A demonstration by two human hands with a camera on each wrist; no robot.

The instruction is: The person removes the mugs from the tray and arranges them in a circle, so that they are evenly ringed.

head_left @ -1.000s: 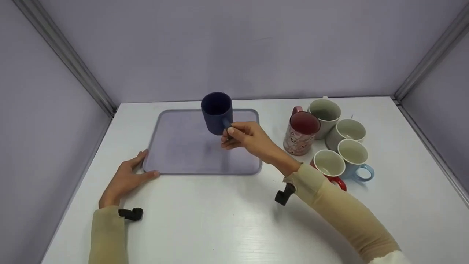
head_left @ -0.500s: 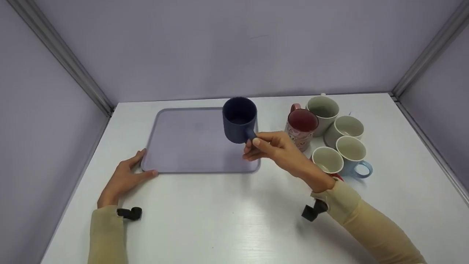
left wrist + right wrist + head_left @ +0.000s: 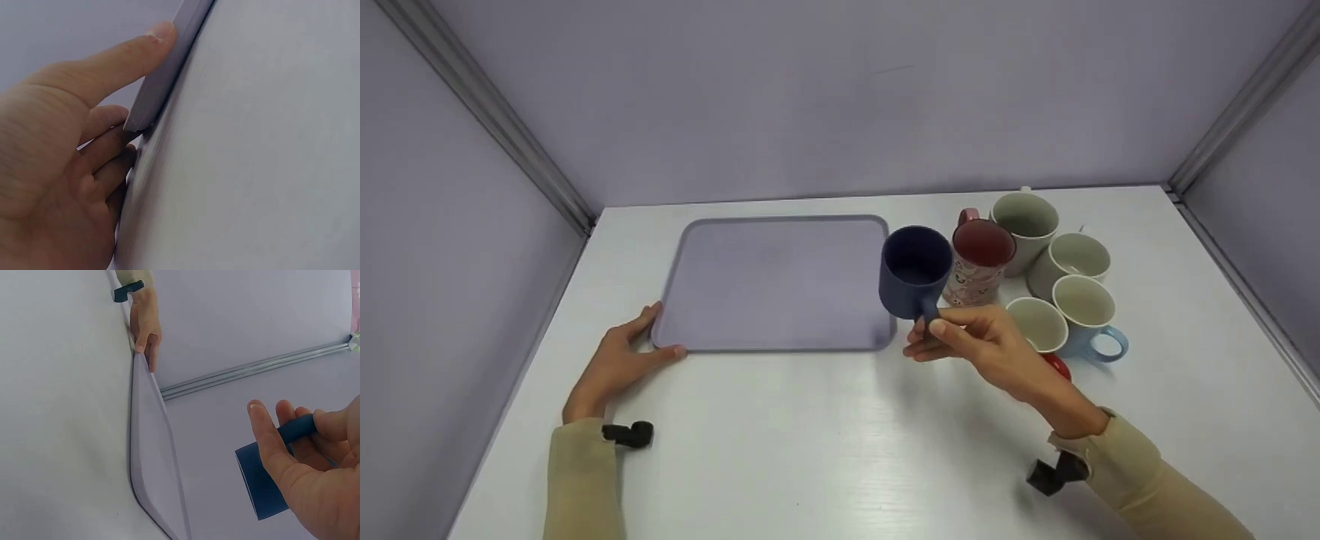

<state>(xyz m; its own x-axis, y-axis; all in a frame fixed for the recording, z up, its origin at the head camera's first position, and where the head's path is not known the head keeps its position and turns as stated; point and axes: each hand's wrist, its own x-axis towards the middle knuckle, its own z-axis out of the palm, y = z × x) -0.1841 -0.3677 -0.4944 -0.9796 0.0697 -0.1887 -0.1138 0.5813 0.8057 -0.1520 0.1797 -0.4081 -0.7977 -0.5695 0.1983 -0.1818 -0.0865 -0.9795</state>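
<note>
My right hand pinches the handle of a dark blue mug between thumb and fingers. The mug is upright, raised above the table at the tray's right edge, partly in front of a pink patterned mug. In the right wrist view the blue mug is partly hidden behind the fingers. At the near left corner of the lilac tray, my left hand rests with thumb and fingers spread. Its thumb touches the tray's rim in the left wrist view, while the other fingers lie beside the corner.
Several mugs stand close together at the right: a light grey-green mug, a whitish mug, a light blue mug and a red-handled mug. The white table has purple-grey walls around it.
My right hand has carried the blue mug from above the tray to the right and nearer to me. The left hand has stayed at the tray's corner.
</note>
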